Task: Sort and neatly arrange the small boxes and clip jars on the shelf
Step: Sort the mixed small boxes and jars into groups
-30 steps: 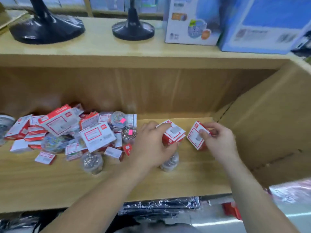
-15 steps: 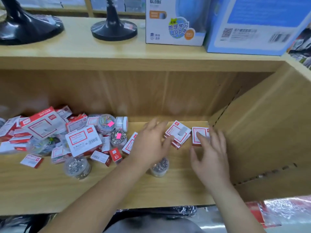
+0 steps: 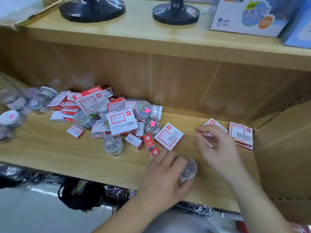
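A heap of small red-and-white boxes (image 3: 94, 101) and clear clip jars (image 3: 143, 107) lies on the wooden shelf (image 3: 84, 157), left of centre. My left hand (image 3: 165, 179) grips a clear jar of silver clips (image 3: 188, 170) near the shelf's front edge. My right hand (image 3: 218, 148) hovers with relaxed, slightly curled fingers over a red-and-white box (image 3: 212, 123), holding nothing. A stack of two boxes (image 3: 241, 135) sits against the right wall. One flat box (image 3: 169, 136) lies between the heap and my hands.
More jars (image 3: 15, 106) stand blurred at the far left. The upper shelf (image 3: 134, 34) carries two black stand bases (image 3: 92, 7) and printed cartons (image 3: 247, 15). A cardboard-coloured side wall (image 3: 282, 148) closes the shelf at the right. Dark wrapped goods (image 3: 80, 194) lie below.
My left hand has pulled back from the boxes and taken hold of the clip jar near the front edge. My right hand has lifted off the right-hand box. The camera swung left.
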Tool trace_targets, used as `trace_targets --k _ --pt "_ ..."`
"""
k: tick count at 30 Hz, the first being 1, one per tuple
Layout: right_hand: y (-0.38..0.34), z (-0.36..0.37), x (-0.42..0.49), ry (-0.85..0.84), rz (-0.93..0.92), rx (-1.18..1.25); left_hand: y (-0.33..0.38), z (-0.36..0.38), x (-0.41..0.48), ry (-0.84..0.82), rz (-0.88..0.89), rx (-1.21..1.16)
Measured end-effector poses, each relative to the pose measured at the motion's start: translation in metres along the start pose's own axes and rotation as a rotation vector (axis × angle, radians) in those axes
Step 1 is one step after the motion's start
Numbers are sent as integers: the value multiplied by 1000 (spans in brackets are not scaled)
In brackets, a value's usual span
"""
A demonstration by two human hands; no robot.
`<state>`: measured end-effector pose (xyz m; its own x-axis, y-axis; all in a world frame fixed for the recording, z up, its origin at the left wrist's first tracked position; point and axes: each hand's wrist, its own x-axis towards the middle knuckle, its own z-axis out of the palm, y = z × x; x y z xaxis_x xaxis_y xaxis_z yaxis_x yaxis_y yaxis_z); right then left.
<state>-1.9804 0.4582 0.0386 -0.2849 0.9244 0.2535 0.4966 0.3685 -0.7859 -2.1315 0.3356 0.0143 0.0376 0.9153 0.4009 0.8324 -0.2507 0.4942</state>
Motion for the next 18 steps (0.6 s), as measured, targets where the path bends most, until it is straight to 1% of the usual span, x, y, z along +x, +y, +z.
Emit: trace_targets --k 2,4,7,10,16,18 --pt "-16 27 3 -137 -34 66 -9 -23 -17 103 -108 -54" --pt "-30 51 2 -207 -76 80 -26 -46 -39 162 -247 -50" --pt "-43 79 -7 -318 -92 -1 -62 -60 -63 159 -411 53" --pt "-40 92 -17 -382 -39 -148 -83 -55 -71 145 -442 69" --pt "-28 72 -13 -377 164 -85 -91 -38 -67 230 -464 5" --pt "-25 67 -14 -404 156 -145 -93 -38 -69 243 -479 -25"
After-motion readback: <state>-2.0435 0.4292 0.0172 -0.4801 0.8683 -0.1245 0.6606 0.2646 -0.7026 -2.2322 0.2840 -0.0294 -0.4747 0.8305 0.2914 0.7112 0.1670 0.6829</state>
